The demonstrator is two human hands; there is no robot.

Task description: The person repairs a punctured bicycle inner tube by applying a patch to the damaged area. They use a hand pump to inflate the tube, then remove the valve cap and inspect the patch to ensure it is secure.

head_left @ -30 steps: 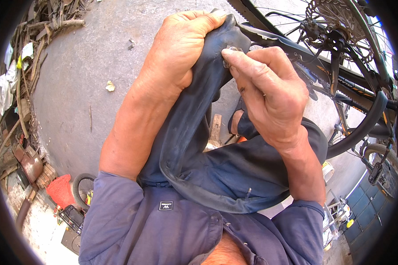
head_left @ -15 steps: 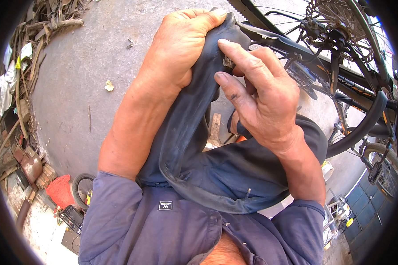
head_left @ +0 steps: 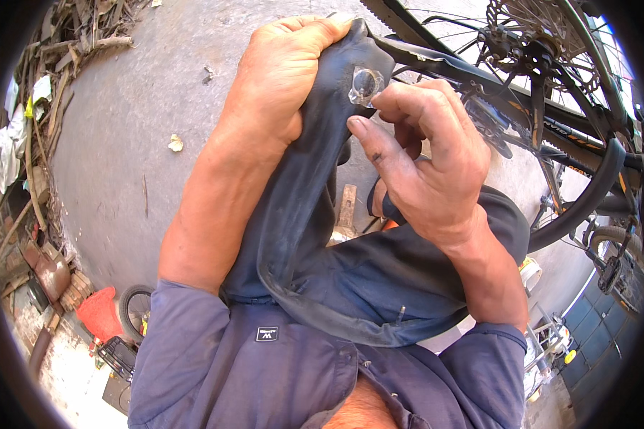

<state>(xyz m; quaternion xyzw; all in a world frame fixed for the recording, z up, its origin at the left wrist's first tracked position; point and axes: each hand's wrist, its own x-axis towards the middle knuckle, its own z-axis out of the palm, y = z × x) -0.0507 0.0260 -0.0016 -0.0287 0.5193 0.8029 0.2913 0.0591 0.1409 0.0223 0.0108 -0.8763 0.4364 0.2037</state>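
Note:
A black bicycle inner tube (head_left: 293, 193) lies across my lap and runs up to my left hand (head_left: 283, 68). That hand is closed round its upper end, with the thumb on top near the fold. On the stretched rubber sits a round dark patch under a clear plastic film (head_left: 366, 84), its edges crinkled and shiny. My right hand (head_left: 436, 154) is just to the right of it. The curled index fingertip meets the film's lower right edge, while the thumb stands apart below. The tube's metal valve stem (head_left: 401, 313) points up near my lap.
A bicycle wheel with a disc rotor (head_left: 540, 53) and black frame fill the upper right, close to my right hand. Sticks and scrap wood (head_left: 50, 107) line the left side. A red basket-like thing (head_left: 100, 314) lies at lower left. Grey concrete floor (head_left: 129, 179) stretches between.
My right index finger has drawn back from the tube and curled, uncovering the patch and its clear film. My left hand has shifted slightly left with the tube.

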